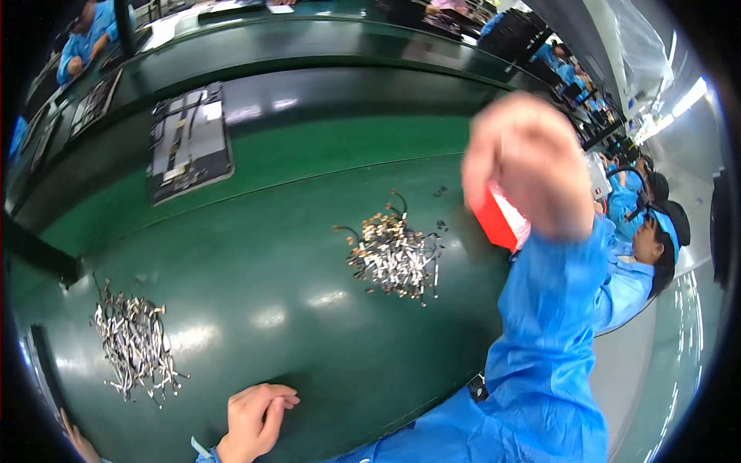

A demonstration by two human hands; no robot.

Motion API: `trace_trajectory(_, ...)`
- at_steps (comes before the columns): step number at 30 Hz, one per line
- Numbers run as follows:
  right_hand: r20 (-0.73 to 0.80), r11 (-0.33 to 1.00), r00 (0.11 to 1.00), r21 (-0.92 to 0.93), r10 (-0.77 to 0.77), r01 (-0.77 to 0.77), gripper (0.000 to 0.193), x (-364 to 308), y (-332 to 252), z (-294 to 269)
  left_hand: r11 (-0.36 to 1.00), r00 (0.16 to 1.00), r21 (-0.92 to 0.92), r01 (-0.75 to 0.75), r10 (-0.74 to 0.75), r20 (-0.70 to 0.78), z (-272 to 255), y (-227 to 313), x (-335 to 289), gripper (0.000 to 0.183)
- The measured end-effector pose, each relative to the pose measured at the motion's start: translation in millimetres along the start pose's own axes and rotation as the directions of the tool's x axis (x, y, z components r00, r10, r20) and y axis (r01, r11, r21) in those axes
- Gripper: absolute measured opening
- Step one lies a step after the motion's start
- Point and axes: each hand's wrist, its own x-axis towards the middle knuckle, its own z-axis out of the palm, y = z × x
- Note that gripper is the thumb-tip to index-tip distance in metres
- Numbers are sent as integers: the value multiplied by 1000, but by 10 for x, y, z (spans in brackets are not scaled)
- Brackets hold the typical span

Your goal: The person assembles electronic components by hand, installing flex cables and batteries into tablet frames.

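Observation:
My left hand (258, 417) rests on the green table near its front edge, loosely closed, fingers together and nothing visible in them. My right hand (532, 158) is raised at the right, smeared by motion, so its fingers are hard to read. Just behind and below it shows a red box (498, 220) with a pale inside; whether the hand touches it I cannot tell. Left of that box lies a pile of small cable pieces (394, 258) with silver and copper-coloured ends. A second pile of dark and silver cable pieces (139, 343) lies at the left.
A flat dark panel with grey parts (189, 143) leans at the back left, by a raised dark ledge (324, 85). A black post (38, 247) stands at the left. Another person's hand (77, 440) shows at the lower left edge; a blue-clad co-worker (629, 285) sits at the right.

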Motion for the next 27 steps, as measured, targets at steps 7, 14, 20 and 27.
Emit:
trace_trajectory(7, -410, 848, 903, -426, 130, -315, 21, -1205, 856, 65, 743, 928, 570, -351, 359, 102, 73, 310, 575, 21)
trace_trajectory(14, -520, 616, 844, -710, -131, -342, 23, -1291, 1215, -251, 577, 847, 634, -515, 456, 273, 714, 664, 1525, 33)
trace_trajectory(20, -553, 620, 812, -707, -185, -340, 23, -1258, 1532, -500, 486, 819, 668, -564, 428, 381, 1142, 579, 2041, 59)
trace_trajectory(27, -494, 662, 864, -679, -95, -316, 22, -1318, 1715, -521, 489, 846, 696, -526, 222, 484, 831, 428, 2017, 75)
